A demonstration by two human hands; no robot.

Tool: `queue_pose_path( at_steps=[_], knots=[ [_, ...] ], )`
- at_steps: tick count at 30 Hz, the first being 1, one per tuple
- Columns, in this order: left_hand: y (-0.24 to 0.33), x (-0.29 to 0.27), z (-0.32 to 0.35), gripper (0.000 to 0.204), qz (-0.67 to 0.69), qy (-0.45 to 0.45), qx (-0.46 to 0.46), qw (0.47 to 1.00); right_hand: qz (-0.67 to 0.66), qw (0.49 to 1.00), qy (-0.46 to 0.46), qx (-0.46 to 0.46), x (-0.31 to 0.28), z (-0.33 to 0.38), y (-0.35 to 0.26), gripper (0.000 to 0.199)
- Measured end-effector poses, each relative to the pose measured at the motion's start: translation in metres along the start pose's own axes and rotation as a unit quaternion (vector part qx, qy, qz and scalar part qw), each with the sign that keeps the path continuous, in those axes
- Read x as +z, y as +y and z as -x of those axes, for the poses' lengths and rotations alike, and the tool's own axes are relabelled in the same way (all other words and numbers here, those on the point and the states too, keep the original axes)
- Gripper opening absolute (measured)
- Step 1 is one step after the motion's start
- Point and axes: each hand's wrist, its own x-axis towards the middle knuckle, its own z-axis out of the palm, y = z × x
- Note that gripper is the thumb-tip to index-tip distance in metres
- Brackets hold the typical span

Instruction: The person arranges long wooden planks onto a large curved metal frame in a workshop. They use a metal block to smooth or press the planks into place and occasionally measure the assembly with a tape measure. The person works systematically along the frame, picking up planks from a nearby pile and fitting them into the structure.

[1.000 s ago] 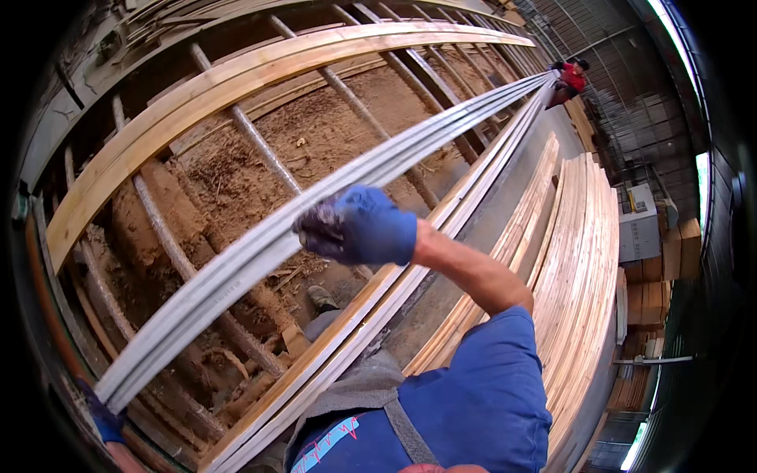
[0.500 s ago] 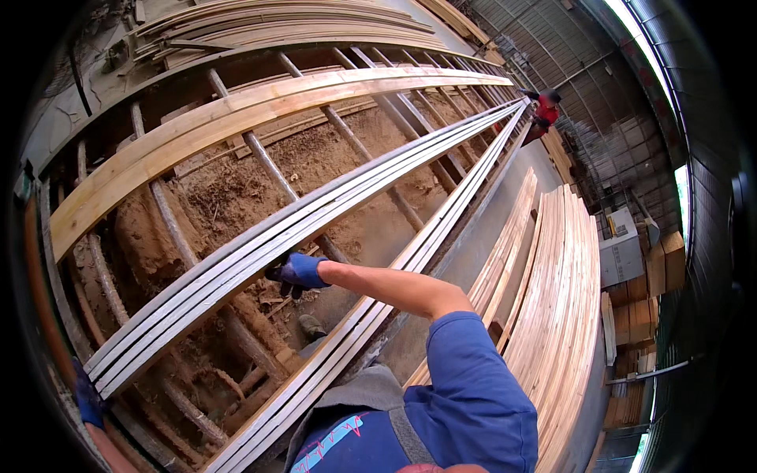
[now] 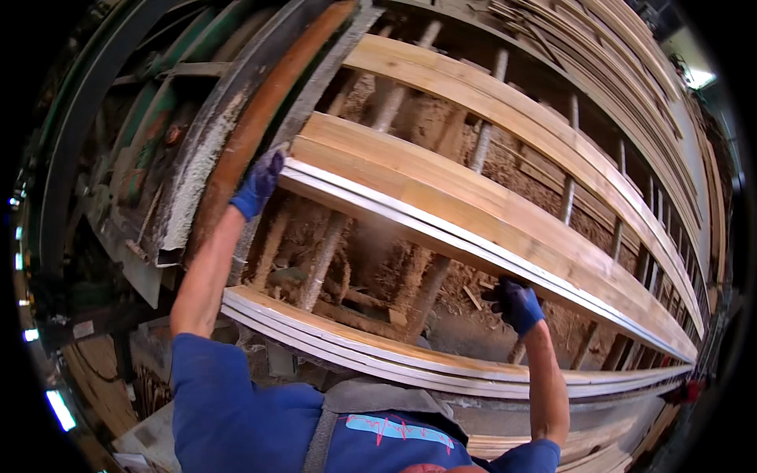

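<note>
Near stack is already sitting bundled by the waist, white edges out. Right hand is hovering around the middle boards' near edge, fingers loosely spread, contact unclear. Left hand is touching their end; can't tell its grip. They're lying across rollers, lined up. Far boards are lying beyond, untouched.

Blue short-sleeved T-shirt under a grey apron.
The shirt carries a light-blue band crossed by a jagged red line; its sleeves leave the forearms uncovered. A flat grey strap runs from the apron. The left glove and right glove are blue, darker toward the fingertips.
</note>
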Motion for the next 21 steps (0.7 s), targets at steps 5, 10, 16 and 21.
queue_pose_path(
  at_steps=[5, 10, 16, 21],
  knots=[
    [-0.007, 0.016, -0.014, 0.057, 0.186, 0.052, -0.102, 0.976, -0.035, 0.998, 0.043, -0.027, -0.005, -0.031, -0.009, 0.025],
    [0.054, 0.042, -0.092, 0.043, -0.009, 0.067, -0.060, 0.996, -0.156, 0.978, 0.123, -0.065, -0.003, -0.064, -0.062, 0.039],
    [0.068, 0.069, -0.184, 0.050, 0.110, 0.059, -0.095, 0.988, -0.304, 0.918, 0.217, -0.136, 0.000, -0.143, -0.118, 0.033],
    [0.069, 0.066, -0.212, 0.058, 0.103, -0.010, -0.077, 0.992, -0.480, 0.846, 0.119, -0.196, -0.008, -0.182, -0.119, 0.029]
  ],
)
